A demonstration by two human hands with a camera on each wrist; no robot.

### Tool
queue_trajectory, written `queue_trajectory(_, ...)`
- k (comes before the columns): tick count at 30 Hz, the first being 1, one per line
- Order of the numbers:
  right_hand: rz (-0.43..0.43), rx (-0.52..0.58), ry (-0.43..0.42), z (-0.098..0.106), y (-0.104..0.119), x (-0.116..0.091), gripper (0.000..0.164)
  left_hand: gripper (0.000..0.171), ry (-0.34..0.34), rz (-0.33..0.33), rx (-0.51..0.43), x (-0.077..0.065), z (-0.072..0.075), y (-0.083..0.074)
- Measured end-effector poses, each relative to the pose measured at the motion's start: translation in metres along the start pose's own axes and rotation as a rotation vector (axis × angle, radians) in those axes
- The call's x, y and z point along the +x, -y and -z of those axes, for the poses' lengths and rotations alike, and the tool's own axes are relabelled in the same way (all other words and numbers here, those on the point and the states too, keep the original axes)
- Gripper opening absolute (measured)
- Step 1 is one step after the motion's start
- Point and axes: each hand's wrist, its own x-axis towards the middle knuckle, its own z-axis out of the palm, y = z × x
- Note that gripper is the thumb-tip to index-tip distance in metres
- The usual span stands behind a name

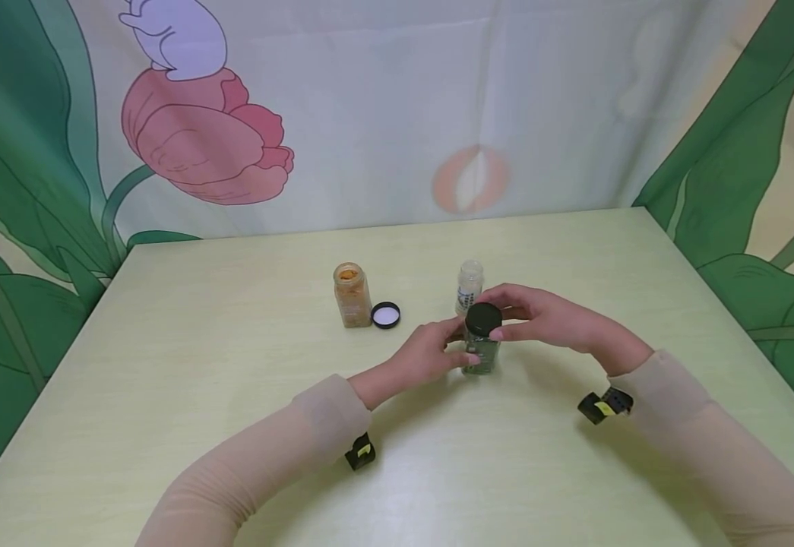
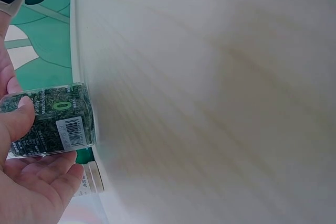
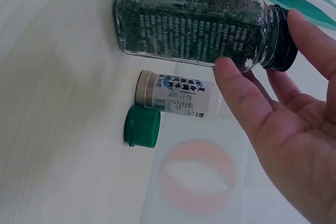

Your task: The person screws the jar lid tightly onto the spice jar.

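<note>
A square glass jar of dried green herbs (image 1: 481,357) stands upright on the table, a black screw lid (image 1: 483,319) on its neck. My left hand (image 1: 427,353) grips the jar's body, thumb across the front label as the left wrist view shows. At the top, my right hand (image 1: 543,315) holds the lid between thumb and fingers. One right finger also lies against the glass below the neck in the right wrist view. Just behind the jar is a small clear seasoning bottle (image 3: 181,97) with a printed label. Its green cap (image 3: 143,126) sits beside it on the table.
To the left, an uncapped glass jar of orange spice (image 1: 352,300) stands on the pale table (image 1: 232,365). Next to it lies a black lid (image 1: 386,315), its white inside facing up. A printed cloth curtain (image 1: 369,114) hangs behind the table's far edge.
</note>
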Motion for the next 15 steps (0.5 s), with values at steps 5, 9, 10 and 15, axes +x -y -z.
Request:
queue_trajectory(5, -0.022, -0.019, -0.023, -0.0020, 0.0019, 0.0003, 0.048, 0.058, -0.002, -0.003, 0.006, 0.0002, 0.0002, 0.0007)
queue_trajectory(9, -0.041, -0.016, -0.013, -0.0007, 0.0026, 0.0001, 0.053, 0.058, 0.000, -0.010, 0.008, 0.0013, -0.0005, 0.0024)
queue_trajectory(10, -0.044, -0.015, -0.003, 0.0002, 0.0029, -0.0001, 0.056, 0.058, -0.001, -0.013, 0.008, 0.0015, -0.0006, 0.0027)
queue_trajectory(15, -0.036, -0.011, 0.068, 0.0066, 0.0039, -0.0015, 0.066, 0.056, -0.001, -0.014, 0.005, 0.0026, -0.0011, 0.0029)
